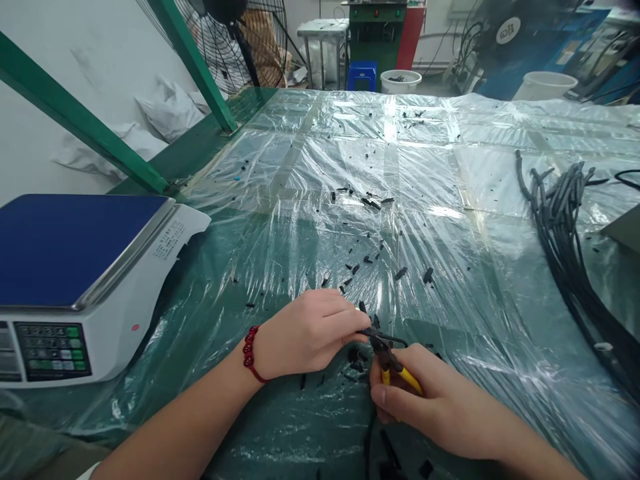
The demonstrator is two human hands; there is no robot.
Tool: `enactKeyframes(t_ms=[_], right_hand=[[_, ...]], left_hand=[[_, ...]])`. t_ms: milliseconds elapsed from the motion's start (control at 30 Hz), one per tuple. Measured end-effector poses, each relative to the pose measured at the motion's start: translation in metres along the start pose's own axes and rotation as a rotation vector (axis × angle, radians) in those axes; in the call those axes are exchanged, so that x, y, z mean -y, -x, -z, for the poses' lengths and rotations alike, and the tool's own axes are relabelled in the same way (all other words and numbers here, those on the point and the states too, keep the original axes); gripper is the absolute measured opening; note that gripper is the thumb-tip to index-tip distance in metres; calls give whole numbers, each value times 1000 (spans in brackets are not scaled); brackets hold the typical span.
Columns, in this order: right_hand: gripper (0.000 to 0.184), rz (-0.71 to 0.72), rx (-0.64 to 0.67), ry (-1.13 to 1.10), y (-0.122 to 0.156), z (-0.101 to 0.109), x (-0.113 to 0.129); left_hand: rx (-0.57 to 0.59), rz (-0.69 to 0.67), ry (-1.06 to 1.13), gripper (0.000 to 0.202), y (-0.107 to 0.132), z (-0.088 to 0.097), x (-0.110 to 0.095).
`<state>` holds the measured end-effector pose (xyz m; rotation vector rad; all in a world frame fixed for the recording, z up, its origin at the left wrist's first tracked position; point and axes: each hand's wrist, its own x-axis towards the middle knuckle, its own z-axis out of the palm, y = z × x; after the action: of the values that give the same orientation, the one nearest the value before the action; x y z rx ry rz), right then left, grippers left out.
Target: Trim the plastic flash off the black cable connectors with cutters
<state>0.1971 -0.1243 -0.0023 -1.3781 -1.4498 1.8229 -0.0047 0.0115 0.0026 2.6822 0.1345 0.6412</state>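
My left hand, with a red beaded bracelet at the wrist, is closed in a pinch on a thin black cable. My right hand is wrapped round cutting pliers with yellow handles. The pliers' dark jaws meet the cable just right of my left fingertips. Whether the blades are fully closed on it cannot be made out. Small black scraps lie scattered on the plastic sheet, some of them right under my hands. Part of the cable is hidden by my fingers.
At the left stands a weighing scale with a blue top. A bundle of black cables lies at the right. Green posts rise at the table's left edge. Beyond are a fan, a blue stool and a white bucket.
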Motion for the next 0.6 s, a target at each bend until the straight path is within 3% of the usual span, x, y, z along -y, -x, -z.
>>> enactKeyframes(t_ms=[167, 400, 600], right_hand=[[20, -24, 87, -126, 1, 0, 4], [48, -29, 167, -199, -3, -3, 2], [53, -67, 215, -289, -5, -7, -5]], left_hand=[[13, -41, 7, 19, -2, 0, -2], [61, -69, -12, 12, 0, 0, -1], [38, -66, -5, 13, 0, 1, -1]])
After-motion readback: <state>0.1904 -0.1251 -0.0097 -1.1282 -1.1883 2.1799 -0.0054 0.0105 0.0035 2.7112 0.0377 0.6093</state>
